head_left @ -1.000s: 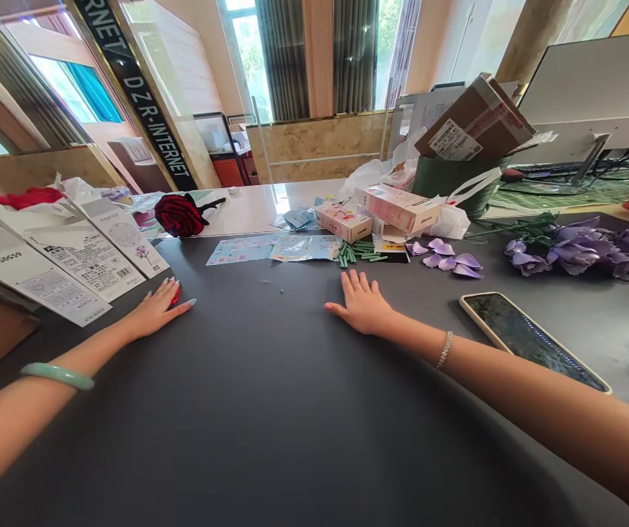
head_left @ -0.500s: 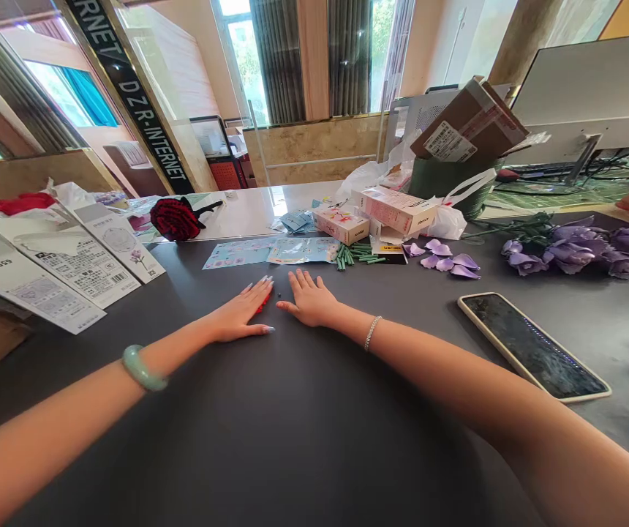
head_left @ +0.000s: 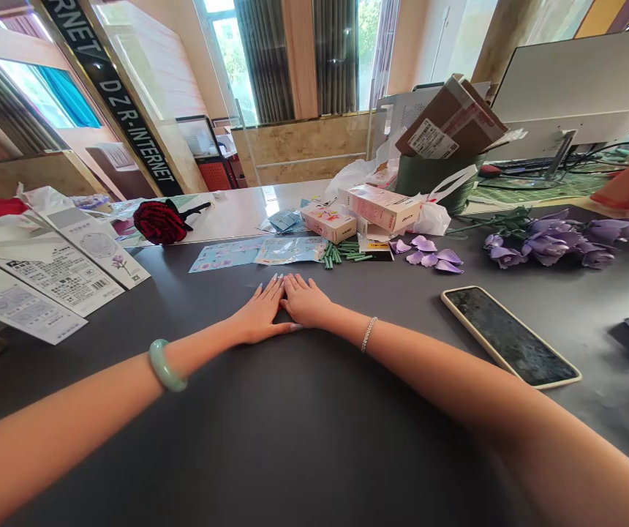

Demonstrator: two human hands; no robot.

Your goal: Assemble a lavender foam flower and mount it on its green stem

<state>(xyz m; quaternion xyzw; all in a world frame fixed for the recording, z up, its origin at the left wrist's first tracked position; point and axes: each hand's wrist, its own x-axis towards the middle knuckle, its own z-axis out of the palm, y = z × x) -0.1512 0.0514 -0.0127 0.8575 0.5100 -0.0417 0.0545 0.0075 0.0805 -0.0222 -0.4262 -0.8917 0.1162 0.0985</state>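
Currently, the left hand [head_left: 260, 316] and right hand [head_left: 304, 301] lie flat and palms-down on the dark worktop [head_left: 402, 311], open and unclenched, side by side and apparently touching along their inner edges. Neither visibly grasps anything, though anything beneath the palms would be hidden. A green bangle [head_left: 165, 364] circles the left wrist and a silver-coloured bracelet [head_left: 368, 334] the right. Landmark: the blue printed sheets [head_left: 257, 251], straight ahead of the hands, long axis running left to right, crosswise to the forearms. The fingertips [head_left: 277, 279] stop just short of their near edge, without touching. Neither hand is clearly nearer: the left sits below the sheets' middle, the right toward their right end. Just right of the sheets lie green stem pieces [head_left: 341, 254], closer to the right hand; further right are lilac petals [head_left: 429, 252], then purple artificial flowers [head_left: 553, 241]. Behind the sheets stand pink-and-white boxes [head_left: 328, 223]. Left of them lie a dark red artificial rose [head_left: 161, 222] and printed instruction cards [head_left: 45, 271]. Right of them, and nearer the person, lies a smartphone [head_left: 509, 337].
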